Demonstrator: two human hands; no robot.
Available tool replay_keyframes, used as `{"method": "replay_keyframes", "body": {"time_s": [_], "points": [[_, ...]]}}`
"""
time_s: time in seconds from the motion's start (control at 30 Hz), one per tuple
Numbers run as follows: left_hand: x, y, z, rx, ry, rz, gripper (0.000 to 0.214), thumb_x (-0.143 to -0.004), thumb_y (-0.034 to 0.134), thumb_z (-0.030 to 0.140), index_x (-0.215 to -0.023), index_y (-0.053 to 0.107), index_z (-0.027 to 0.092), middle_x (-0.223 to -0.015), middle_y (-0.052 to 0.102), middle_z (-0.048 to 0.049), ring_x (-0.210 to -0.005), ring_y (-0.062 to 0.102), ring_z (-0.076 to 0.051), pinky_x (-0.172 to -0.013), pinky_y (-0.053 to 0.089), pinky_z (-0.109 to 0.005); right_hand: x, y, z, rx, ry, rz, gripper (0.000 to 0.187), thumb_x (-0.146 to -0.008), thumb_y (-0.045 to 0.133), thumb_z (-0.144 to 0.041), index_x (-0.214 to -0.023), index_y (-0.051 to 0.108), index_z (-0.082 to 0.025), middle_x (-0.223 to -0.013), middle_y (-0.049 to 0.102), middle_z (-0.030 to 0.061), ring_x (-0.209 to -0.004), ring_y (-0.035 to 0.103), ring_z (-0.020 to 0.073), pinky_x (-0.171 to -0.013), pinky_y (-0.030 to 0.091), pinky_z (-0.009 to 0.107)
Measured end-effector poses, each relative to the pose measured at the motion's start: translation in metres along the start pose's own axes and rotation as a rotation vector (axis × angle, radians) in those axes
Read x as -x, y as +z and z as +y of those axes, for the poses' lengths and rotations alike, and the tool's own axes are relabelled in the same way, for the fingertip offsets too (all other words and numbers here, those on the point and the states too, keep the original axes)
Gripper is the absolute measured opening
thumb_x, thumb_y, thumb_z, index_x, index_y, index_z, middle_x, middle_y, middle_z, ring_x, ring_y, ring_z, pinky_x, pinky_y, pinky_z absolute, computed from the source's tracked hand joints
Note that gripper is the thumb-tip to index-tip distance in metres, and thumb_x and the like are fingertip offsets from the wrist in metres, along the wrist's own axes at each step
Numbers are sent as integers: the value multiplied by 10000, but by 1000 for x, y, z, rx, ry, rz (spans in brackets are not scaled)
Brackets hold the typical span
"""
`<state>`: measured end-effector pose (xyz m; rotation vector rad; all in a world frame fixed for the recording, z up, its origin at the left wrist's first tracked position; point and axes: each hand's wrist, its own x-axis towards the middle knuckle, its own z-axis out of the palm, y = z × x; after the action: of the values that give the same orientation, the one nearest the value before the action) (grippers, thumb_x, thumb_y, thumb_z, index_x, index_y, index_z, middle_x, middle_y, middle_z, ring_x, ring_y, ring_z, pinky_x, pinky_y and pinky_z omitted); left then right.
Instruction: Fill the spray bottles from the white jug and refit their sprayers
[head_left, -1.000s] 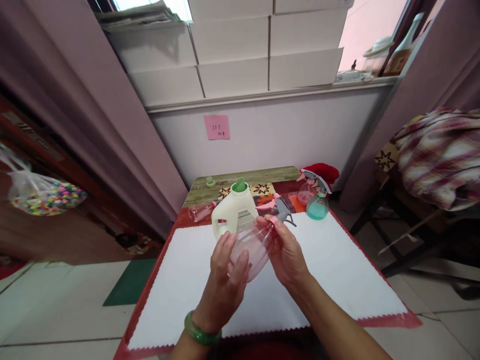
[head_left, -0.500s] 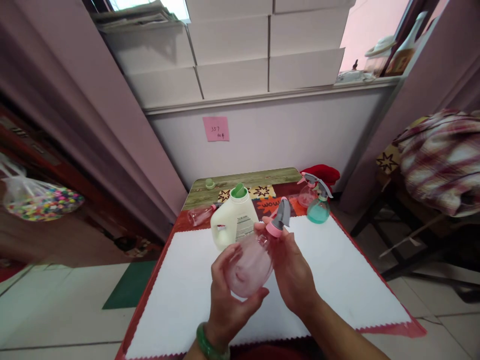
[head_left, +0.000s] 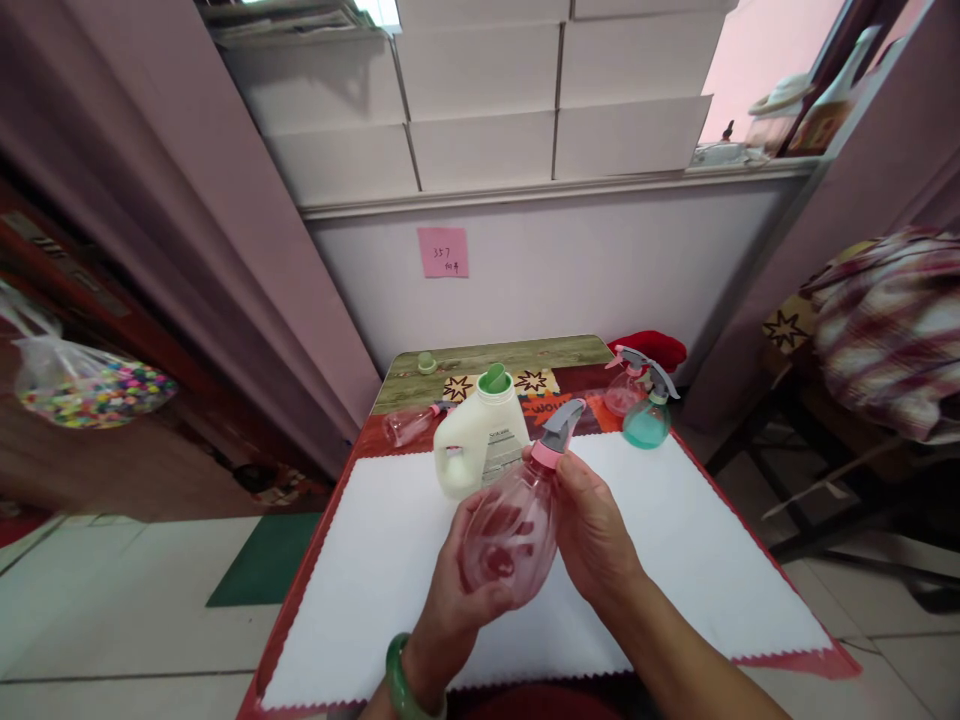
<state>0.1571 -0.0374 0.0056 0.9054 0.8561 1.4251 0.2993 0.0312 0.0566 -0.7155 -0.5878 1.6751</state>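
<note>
While the pink bottle (head_left: 514, 555) leans between both hands on the near side of the jug (head_left: 469, 445), its spray head (head_left: 559, 425) points up, right of the jug's mouth. Left hand (head_left: 450, 585): fingers curled round the belly, gripping. Right hand (head_left: 592, 515): fingers closed on the neck, by the pink collar (head_left: 546, 456). Thread hidden; can't tell how tight. Likely trouble: if the collar is loose, a pull there could part head from bottle; smooth, rounded walls might slip if the left grip slackens. Jug a second worry: green spout (head_left: 493, 379) in its mouth, no lid over it, standing just beyond the left knuckles, so a bump could rock it and spill whatever it holds. Touching or not, can't tell. Room: white sheet (head_left: 697, 560) runs widest right of the jug, and nearward to the front edge of the worktop (head_left: 525, 355). Tighter elsewhere: lying bottle (head_left: 409, 427) left of the jug, green cap (head_left: 426, 362) behind-left by the far edge, teal sprayer (head_left: 646, 428) and pink sprayer (head_left: 619, 395) well right of the jug, near the right edge.
</note>
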Motion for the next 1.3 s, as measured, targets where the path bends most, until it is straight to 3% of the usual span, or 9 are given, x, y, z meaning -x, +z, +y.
{"method": "replay_keyframes", "body": {"time_s": [0.27, 0.43, 0.53, 0.7, 0.87, 0.97, 1.1, 1.2, 1.3], "points": [[1, 2, 2, 219, -89, -127, 778, -781, 884, 505, -1489, 652, 280, -1570, 606, -142, -1451, 554, -419, -1206, 439, -566, 4, 9, 4, 11, 76, 27, 524, -702, 928, -648, -1021, 842, -241, -1059, 831, 54, -935, 711, 248, -864, 548, 371], [-2, -11, -12, -10, 7, -81, 867, -742, 921, 514, -1511, 606, 267, -1537, 627, -161, -1422, 589, -402, -1169, 490, -522, -1, 6, 3, 60, 51, -58, 561, -794, 859, -661, -1200, 812, -278, -1236, 824, 74, -1143, 708, 297, -1020, 518, 439], [-1, -22, -20, -381, 190, 43, 951, -732, 945, 470, -1562, 525, 277, -1527, 628, -162, -1401, 613, -382, -1148, 518, -521, -5, 3, 2, 97, 6, -68, 495, -750, 918, -599, -1098, 841, -255, -1189, 833, 80, -1133, 710, 293, -1051, 501, 435], [0, -24, -23, -1058, 671, 278, 981, -803, 915, 374, -1634, 408, 252, -1471, 626, -179, -1354, 637, -352, -1089, 571, -511, -7, 1, 7, 86, -58, 18, 453, -660, 997, -508, -980, 829, -235, -987, 825, 46, -918, 704, 233, -931, 527, 384], [-5, -21, -23, -1302, 974, 397, 1027, -833, 895, 258, -1687, 326, 219, -1485, 602, -204, -1383, 606, -342, -1096, 565, -496, -4, 6, 15, 35, -33, 44, 480, -636, 1007, -495, -988, 827, -223, -1002, 822, 52, -930, 705, 229, -942, 533, 376], [4, -21, -25, -1114, 852, 416, 965, -778, 928, 250, -1610, 438, 269, -1486, 604, -173, -1393, 594, -364, -1140, 529, -539, 2, 8, 17, 116, -61, 7, 456, -677, 985, -515, -1013, 828, -249, -1076, 826, 61, -1017, 718, 266, -983, 544, 418], [25, -32, -21, -684, 555, 528, 949, -737, 946, 329, -1546, 453, 305, -1561, 534, -160, -1460, 526, -389, -1224, 433, -585, 13, 4, 19, 323, -101, -244, 644, -663, 1000, -517, -1238, 798, -307, -1323, 786, 84, -1275, 681, 334, -1129, 504, 497], [28, -66, -10, -651, 457, 765, 961, -738, 938, 384, -1541, 416, 297, -1575, 513, -153, -1489, 488, -378, -1244, 400, -561, 17, -10, 23, 448, 37, -378, 513, -763, 919, -588, -1169, 829, -289, -1154, 834, 109, -1090, 764, 325, -1033, 573, 520], [17, -123, -4, -852, 373, 956, 898, -740, 897, 507, -1483, 472, 236, -1489, 549, -172, -1377, 564, -383, -1177, 464, -546, 16, -37, 29, 560, 112, -279, 439, -804, 850, -662, -933, 850, -243, -927, 839, 112, -890, 778, 302, -924, 615, 500]]}}
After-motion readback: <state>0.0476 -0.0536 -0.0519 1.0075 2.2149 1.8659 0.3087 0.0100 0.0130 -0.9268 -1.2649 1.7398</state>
